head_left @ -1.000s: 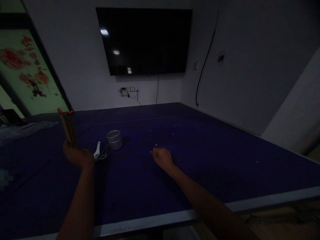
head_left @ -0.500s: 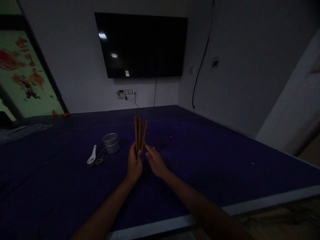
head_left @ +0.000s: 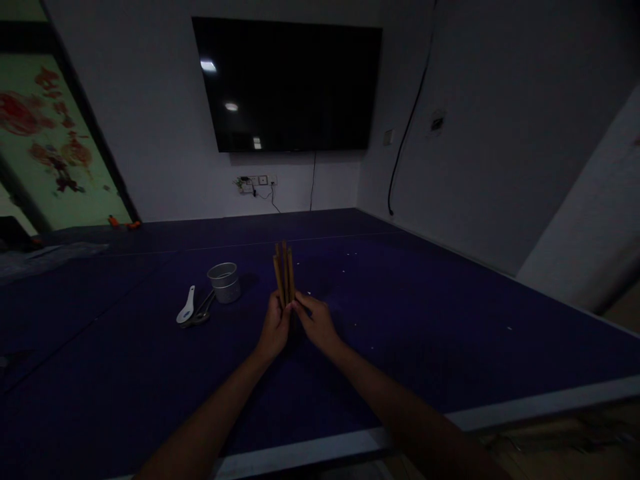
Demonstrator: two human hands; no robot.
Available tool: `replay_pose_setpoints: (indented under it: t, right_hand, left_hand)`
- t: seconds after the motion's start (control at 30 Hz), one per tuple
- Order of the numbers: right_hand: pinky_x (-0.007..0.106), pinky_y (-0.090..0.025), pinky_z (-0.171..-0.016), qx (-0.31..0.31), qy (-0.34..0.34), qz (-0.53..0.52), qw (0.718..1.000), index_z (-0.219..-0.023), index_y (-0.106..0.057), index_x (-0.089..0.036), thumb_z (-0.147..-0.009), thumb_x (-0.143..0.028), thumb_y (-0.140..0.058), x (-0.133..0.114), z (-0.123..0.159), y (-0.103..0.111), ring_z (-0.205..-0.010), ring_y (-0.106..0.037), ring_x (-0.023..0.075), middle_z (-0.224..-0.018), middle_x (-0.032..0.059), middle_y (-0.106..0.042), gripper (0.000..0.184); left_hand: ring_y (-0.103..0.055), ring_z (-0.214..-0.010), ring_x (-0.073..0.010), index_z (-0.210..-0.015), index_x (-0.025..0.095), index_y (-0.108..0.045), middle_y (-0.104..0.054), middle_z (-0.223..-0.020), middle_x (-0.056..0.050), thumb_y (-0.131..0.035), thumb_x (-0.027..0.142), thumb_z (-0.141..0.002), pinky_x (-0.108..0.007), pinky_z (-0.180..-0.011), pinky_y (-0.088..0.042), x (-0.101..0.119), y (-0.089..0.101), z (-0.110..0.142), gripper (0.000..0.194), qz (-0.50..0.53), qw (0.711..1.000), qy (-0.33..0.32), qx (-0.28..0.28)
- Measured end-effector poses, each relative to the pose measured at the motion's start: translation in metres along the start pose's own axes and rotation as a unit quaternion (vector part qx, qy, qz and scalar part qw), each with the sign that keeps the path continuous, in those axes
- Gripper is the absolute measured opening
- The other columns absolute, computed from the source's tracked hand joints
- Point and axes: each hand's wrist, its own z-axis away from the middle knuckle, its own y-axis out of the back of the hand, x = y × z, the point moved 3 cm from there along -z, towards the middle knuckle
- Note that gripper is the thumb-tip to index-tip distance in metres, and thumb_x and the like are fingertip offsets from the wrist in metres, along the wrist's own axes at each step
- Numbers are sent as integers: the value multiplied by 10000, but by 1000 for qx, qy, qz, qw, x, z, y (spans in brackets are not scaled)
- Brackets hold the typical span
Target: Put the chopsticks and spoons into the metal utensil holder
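A bundle of brown wooden chopsticks (head_left: 283, 272) stands upright over the dark blue table (head_left: 400, 313). My left hand (head_left: 274, 328) is wrapped round their lower ends. My right hand (head_left: 315, 321) meets the bundle from the right, its fingertips pinched against the sticks. To the left of my hands stands a small metal cup (head_left: 224, 282). Beside the cup lie a white spoon (head_left: 185, 311) and a metal spoon (head_left: 201, 313).
A black screen (head_left: 287, 83) hangs on the white wall behind the table, with sockets and a cable under it. The table's white front edge (head_left: 525, 405) runs close to me. A green panel with red flowers (head_left: 50, 147) stands at the far left.
My left hand has carried the chopsticks from the far left to the middle of the table. My right hand rose from the table and closed on the bundle.
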Motion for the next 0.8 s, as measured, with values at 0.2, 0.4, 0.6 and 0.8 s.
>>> replay_pose_setpoints:
  t: [0.2, 0.4, 0.6, 0.8]
  right_hand:
    - [331, -477, -835, -19, -14, -6, 1000, -1109, -607, -227, -874, -294, -430, 3, 0, -1, -938, -617, 179, -1042, 50, -661, 301]
    - [324, -473, -814, -25, -27, 39, 999, -1044, -631, -218, -873, -281, -427, 8, 1, -1, -886, -621, 177, -976, 53, -675, 274]
    - [306, -474, -788, -56, -23, 69, 996, -1009, -640, -216, -878, -265, -403, 9, 0, -1, -857, -621, 173, -918, 53, -676, 275]
    - [349, -454, -864, -57, -44, 84, 994, -1215, -522, -212, -868, -211, -386, 10, 2, -3, -994, -583, 190, -1111, 82, -619, 373]
  left_hand:
    - [-496, -1002, -175, -1124, 193, -425, -537, -1053, -62, -444, 396, -844, -325, -907, -371, -9, -1, 1, 346, 6, 1000, 23, -18]
    - [-490, -1039, -181, -1115, 188, -451, -548, -1088, -68, -440, 427, -838, -331, -942, -347, -12, -3, 2, 366, 6, 999, 41, -25]
    - [-516, -1019, -189, -1062, 174, -504, -584, -1063, -72, -480, 468, -806, -329, -915, -376, -17, -4, 2, 391, 56, 995, 84, -22]
    - [-591, -825, -152, -993, 166, -529, -628, -866, -26, -603, 421, -728, -280, -773, -446, -21, -6, 2, 375, 204, 963, 177, -3]
